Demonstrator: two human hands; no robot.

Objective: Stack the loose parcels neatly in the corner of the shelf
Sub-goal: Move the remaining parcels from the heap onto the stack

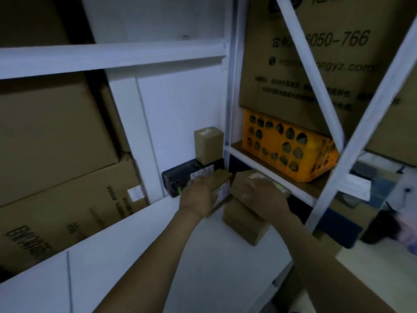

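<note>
Stacking: my left hand [198, 195] holds the labelled parcel [222, 185], my right hand [259, 196] the plain parcel [239, 180] (next: corner, edges flush).

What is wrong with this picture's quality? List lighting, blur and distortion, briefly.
Head view: dim, bluish light, no glare; the orange crate is the one vivid colour. Head view: wide-angle stretch, so the shelf beam runs slanted. Head view: print on the large carton is soft, and the lower right edge is smeared.
</note>
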